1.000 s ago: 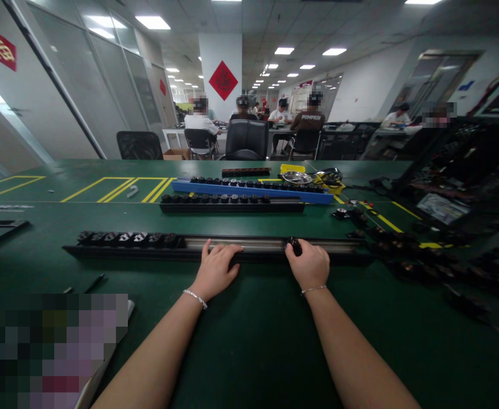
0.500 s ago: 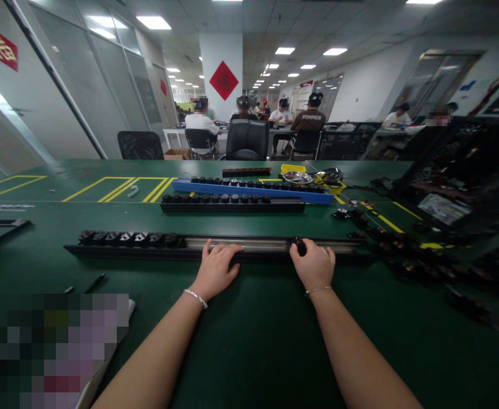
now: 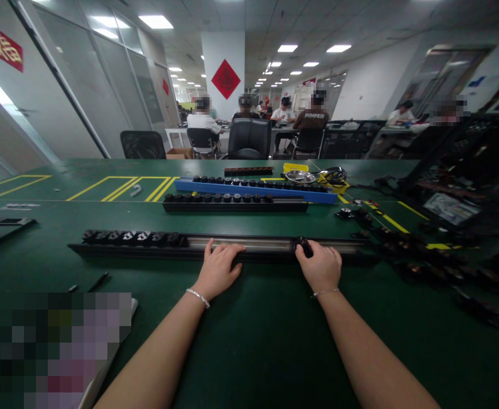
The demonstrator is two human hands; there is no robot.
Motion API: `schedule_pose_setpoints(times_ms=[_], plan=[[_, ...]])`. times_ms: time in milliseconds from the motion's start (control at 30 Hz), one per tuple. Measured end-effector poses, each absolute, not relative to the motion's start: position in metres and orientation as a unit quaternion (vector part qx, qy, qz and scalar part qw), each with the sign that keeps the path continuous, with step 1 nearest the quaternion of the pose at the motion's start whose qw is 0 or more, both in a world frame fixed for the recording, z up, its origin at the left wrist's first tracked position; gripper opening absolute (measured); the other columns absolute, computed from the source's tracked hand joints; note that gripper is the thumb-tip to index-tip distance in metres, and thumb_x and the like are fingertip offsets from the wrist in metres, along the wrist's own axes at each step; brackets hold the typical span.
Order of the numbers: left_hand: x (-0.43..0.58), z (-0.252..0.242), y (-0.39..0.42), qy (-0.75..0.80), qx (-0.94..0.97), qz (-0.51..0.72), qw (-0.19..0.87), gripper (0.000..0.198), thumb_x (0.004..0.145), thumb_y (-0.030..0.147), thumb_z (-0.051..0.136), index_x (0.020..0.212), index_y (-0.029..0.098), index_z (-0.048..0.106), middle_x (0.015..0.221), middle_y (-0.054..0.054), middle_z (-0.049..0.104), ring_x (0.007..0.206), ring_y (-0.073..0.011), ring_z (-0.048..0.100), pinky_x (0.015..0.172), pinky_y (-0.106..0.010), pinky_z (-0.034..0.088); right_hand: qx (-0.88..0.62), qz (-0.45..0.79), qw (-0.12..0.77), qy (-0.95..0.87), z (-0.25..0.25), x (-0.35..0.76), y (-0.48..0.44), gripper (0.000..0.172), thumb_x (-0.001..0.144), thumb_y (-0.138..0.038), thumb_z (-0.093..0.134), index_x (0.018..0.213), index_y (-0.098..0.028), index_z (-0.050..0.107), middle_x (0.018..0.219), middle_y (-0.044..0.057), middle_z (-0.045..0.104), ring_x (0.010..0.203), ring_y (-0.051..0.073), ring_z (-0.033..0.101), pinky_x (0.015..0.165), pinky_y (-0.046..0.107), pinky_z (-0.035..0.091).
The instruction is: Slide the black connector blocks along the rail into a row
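Note:
A long black rail (image 3: pixel 125 253) lies across the green table in front of me, with a pale metal channel along its top. Several black modules (image 3: pixel 136 238) sit side by side in its left part. My left hand (image 3: pixel 220 270) rests on the middle of the rail, fingers apart and holding nothing. Farther right, my right hand (image 3: pixel 322 267) grips a small black module (image 3: pixel 302 245) at the channel between thumb and fingers. The underside of that module is hidden.
Behind the rail lie a shorter black rail (image 3: pixel 232 208) and a blue rail (image 3: pixel 249 190), both bearing modules. Loose black parts (image 3: pixel 423 250) are scattered at right. A metal dish (image 3: pixel 300 177) stands farther back. People sit at desks beyond.
My right hand has shifted slightly to the right along the rail with the small black module. My left hand stays in the same place on the rail. The view has moved slightly.

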State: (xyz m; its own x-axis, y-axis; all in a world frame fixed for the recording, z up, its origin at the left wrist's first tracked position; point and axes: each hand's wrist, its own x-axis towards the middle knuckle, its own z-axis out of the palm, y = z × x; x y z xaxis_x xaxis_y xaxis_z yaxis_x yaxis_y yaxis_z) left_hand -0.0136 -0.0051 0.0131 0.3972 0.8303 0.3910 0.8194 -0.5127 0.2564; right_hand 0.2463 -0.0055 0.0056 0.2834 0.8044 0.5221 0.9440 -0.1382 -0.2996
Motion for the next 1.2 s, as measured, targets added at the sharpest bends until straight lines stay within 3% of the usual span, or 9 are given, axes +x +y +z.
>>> schedule_pose_setpoints(times_ms=[233, 833, 1200], plan=[[-0.0132, 0.0124, -0.0045, 0.496, 0.834, 0.239, 0.016, 0.039, 0.079, 0.024, 0.052, 0.117, 0.030, 0.048, 0.111, 0.001, 0.065, 0.107, -0.0203, 0.053, 0.110, -0.052, 0.006, -0.739, -0.130, 0.302, -0.588, 0.0051, 0.2502, -0.0062, 0.033, 0.080, -0.042, 0.045, 0.089, -0.017, 0.065, 0.079, 0.007, 0.067, 0.078, 0.020, 0.055, 0.086, 0.035, 0.030], [-0.0139, 0.0126, -0.0046, 0.493, 0.836, 0.240, 0.021, 0.038, 0.079, 0.025, 0.052, 0.117, 0.030, 0.048, 0.112, 0.002, 0.064, 0.107, -0.0201, 0.053, 0.111, -0.051, 0.005, -0.745, -0.132, 0.301, -0.581, 0.0045, 0.2501, -0.0055, 0.032, 0.080, -0.042, 0.045, 0.087, -0.017, 0.065, 0.079, 0.006, 0.067, 0.079, 0.019, 0.055, 0.091, 0.035, 0.027], [-0.0141, 0.0112, -0.0040, 0.491, 0.837, 0.240, 0.017, 0.038, 0.080, 0.025, 0.052, 0.117, 0.030, 0.047, 0.113, 0.002, 0.064, 0.108, -0.0201, 0.053, 0.110, -0.052, 0.005, -0.745, -0.151, 0.274, -0.590, 0.0105, 0.2505, -0.0080, 0.033, 0.081, -0.040, 0.043, 0.083, -0.016, 0.065, 0.074, 0.006, 0.065, 0.073, 0.019, 0.053, 0.080, 0.032, 0.030]])
